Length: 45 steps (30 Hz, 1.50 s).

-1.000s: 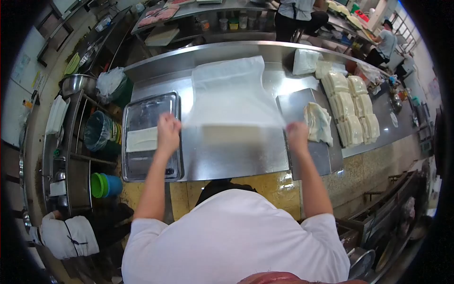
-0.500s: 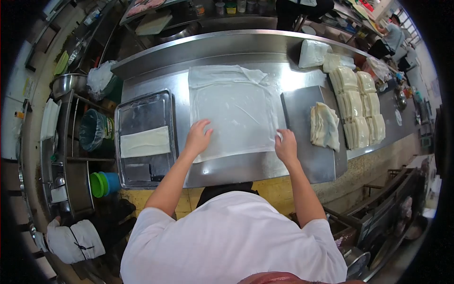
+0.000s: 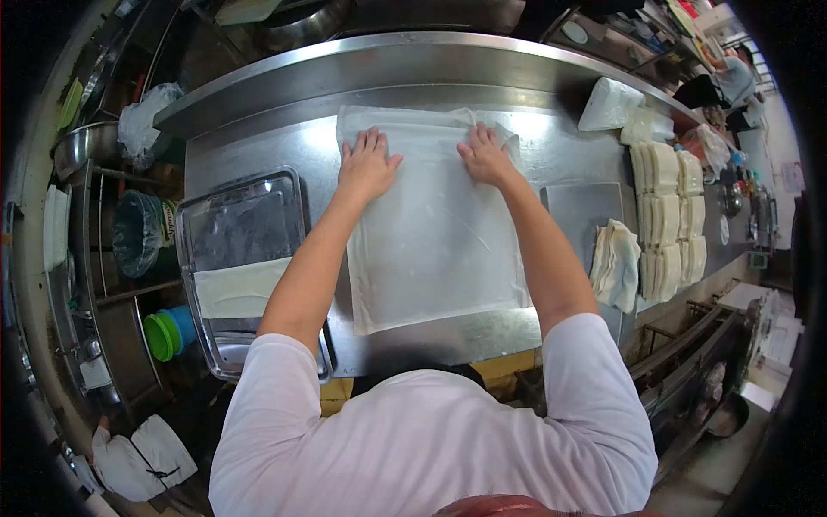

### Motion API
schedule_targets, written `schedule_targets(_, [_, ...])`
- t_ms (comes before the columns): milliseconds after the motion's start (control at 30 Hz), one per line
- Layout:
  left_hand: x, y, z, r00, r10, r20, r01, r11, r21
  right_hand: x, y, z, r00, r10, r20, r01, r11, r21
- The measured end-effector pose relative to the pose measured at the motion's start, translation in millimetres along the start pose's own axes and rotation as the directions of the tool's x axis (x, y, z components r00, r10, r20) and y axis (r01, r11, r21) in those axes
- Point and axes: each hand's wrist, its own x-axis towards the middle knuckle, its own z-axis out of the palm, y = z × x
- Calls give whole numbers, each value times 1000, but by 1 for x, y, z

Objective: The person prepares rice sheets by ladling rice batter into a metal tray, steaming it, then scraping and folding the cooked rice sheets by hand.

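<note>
A large, thin, translucent white sheet lies spread on the steel table. Its far edge is slightly wrinkled. My left hand rests flat near the sheet's far left corner, fingers spread. Toward the far right corner, my right hand also lies palm down with its fingers apart. Neither hand grips anything. To the left, a metal tray holds a flat, pale rectangular piece, partly hidden by my left forearm.
At right, a folded cloth lies by a grey metal slab. Beyond it stand stacks of pale folded pieces and a white plastic-wrapped bundle. A raised steel ledge runs behind. Another person is far right.
Both hands have moved from the sheet's near sides to its far end and now press flat on it. The view has shifted forward, and the sheet's far edge looks straighter.
</note>
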Motion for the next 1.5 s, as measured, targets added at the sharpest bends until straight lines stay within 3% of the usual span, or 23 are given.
schedule_targets(133, [6, 25, -14, 998, -31, 54, 24, 992, 122, 3, -44, -11, 991, 135, 23, -134, 989, -58])
schedule_targets(200, [-8, 50, -11, 992, 118, 40, -121, 991, 65, -16, -65, -1, 998, 5, 64, -6, 1000, 14])
schedule_targets(233, [-19, 53, -2, 992, 120, 47, -123, 991, 60, -29, -65, 5, 998, 11, 70, -12, 1000, 13])
schedule_targets(300, [-36, 58, 11, 976, 198, 94, -194, 980, -45, -49, -64, 16, 981, -114, 160, 84, 980, 181])
schedule_targets(333, [-42, 49, 10, 974, 202, 99, -198, 979, -47, -56, -46, 20, 989, -115, 91, 116, 993, -3])
schedule_targets(400, [-53, 3, -3, 989, 142, 34, -144, 986, 83, -68, 7, 4, 1000, 1, 17, 2, 987, -159])
schedule_targets(467, [-61, -37, -25, 996, 63, 64, -74, 978, 194, -71, 63, -10, 998, 64, -12, -64, 944, -324])
schedule_targets(567, [-55, -54, -54, 998, -9, 69, -9, 967, 253, -56, 86, -40, 988, 90, -127, -124, 946, -300])
schedule_targets(600, [-46, -59, -54, 999, -26, -29, 32, 973, 231, -46, 84, -47, 988, 88, -129, -123, 946, -300])
schedule_targets(667, [-20, -67, -49, 981, -33, -193, 63, 986, 151, -22, 75, -52, 952, -8, -306, -18, 997, -80])
schedule_targets(700, [-5, -71, -40, 982, -33, -187, 62, 986, 152, -8, 75, -46, 953, -4, -302, -21, 997, -78])
schedule_targets(767, [22, -77, -24, 945, -89, -314, 113, 992, 59, 18, 74, -32, 882, -134, -452, 94, 990, -109])
schedule_targets(800, [29, -75, -24, 945, -92, -314, 116, 991, 59, 21, 66, -32, 882, -137, -451, 97, 989, -110])
schedule_targets(867, [36, -72, -22, 954, -136, -268, 129, 991, -43, 24, 53, -35, 964, -19, -266, -42, 974, -223])
schedule_targets(900, [36, -74, -22, 953, -139, -270, 132, 990, -43, 24, 52, -38, 963, -22, -267, -39, 974, -223])
schedule_targets(967, [33, -76, -20, 908, -181, -379, 80, 960, -268, 14, 54, -42, 892, -66, -447, 16, 993, -116])
schedule_targets(1000, [27, -74, -23, 908, -179, -379, 78, 961, -267, 5, 55, -46, 892, -64, -448, 14, 993, -115])
schedule_targets(1067, [-1, -64, -34, 807, -205, -554, -57, 907, -418, -18, 59, -57, 784, -97, -613, 98, 995, -32])
schedule_targets(1133, [-38, -56, -46, 781, -151, -606, -131, 910, -394, -52, 66, -63, 785, -90, -612, 110, 994, -4])
schedule_targets(1333, [-141, -34, -36, 857, -40, -513, -119, 955, -273, -146, 77, -35, 850, -96, -518, 96, 995, -27])
schedule_targets(1500, [-161, -27, -20, 902, 16, -432, -111, 974, -196, -159, 81, -10, 864, -96, -495, 81, 995, -52])
